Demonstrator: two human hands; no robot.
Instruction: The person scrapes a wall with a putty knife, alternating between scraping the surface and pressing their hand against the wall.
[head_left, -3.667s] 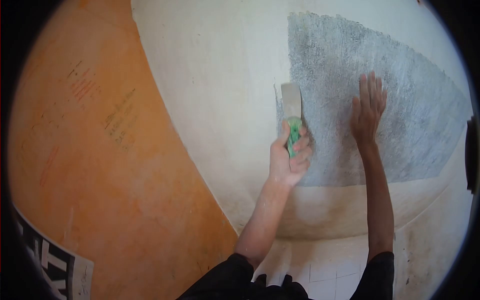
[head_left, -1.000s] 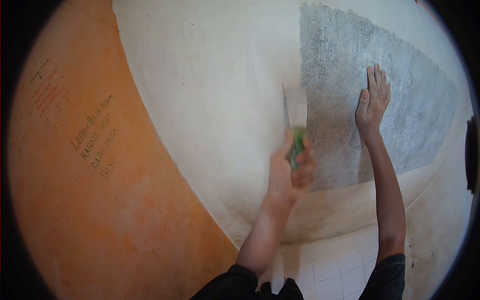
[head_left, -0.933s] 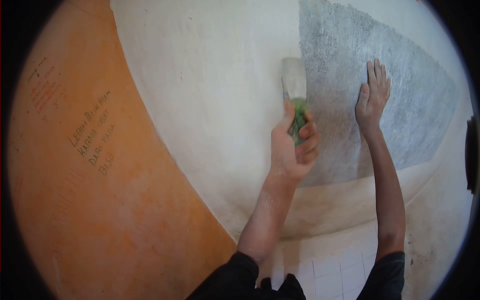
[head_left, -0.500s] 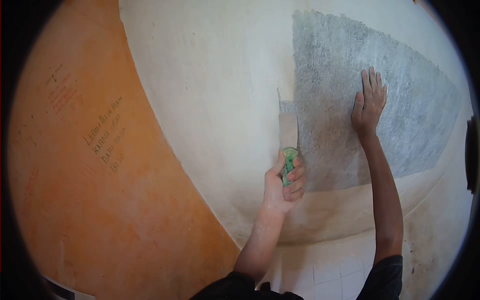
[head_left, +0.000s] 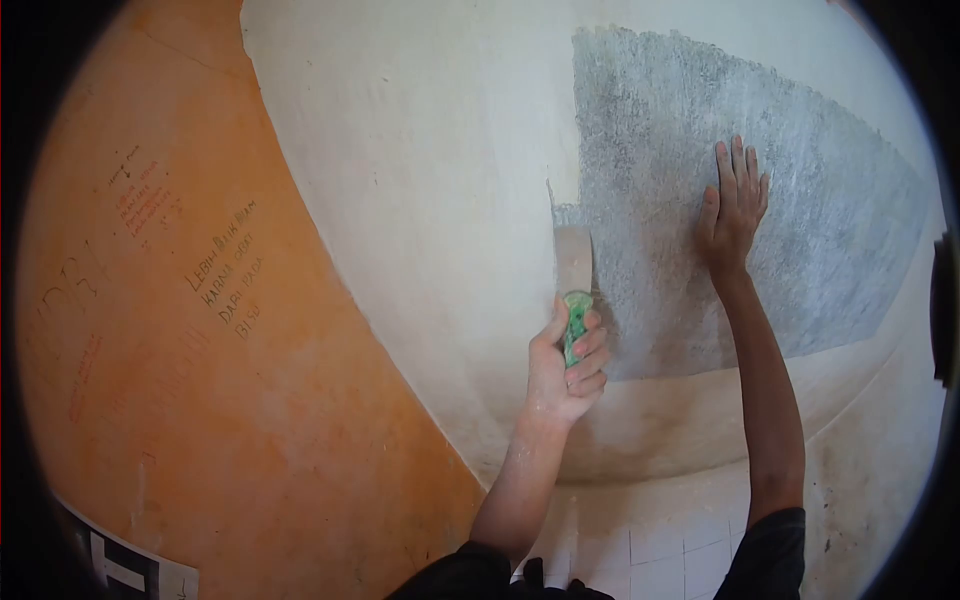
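My left hand [head_left: 570, 370] is wrapped round the green handle of a putty knife [head_left: 574, 260]. The blade points up and lies against the wall at the left border of a rough grey patch [head_left: 650, 130]. A narrow grey strip shows just above the blade tip, beside off-white paint [head_left: 450, 180]. My right hand [head_left: 734, 215] rests flat on the grey patch with its fingers spread, holding nothing. It is to the right of the knife and a little higher.
On the left stands an orange wall [head_left: 300, 450] with handwriting [head_left: 222, 265] on it. White tiles [head_left: 660, 555] show below the painted wall. A dark object [head_left: 942, 310] sits at the right edge, and a black-and-white item [head_left: 125, 570] is at the lower left.
The view has shifted slightly, so the wall and its writing sit a little differently. The putty knife stays at the grey patch's left border, and my right hand stays flat on the wall.
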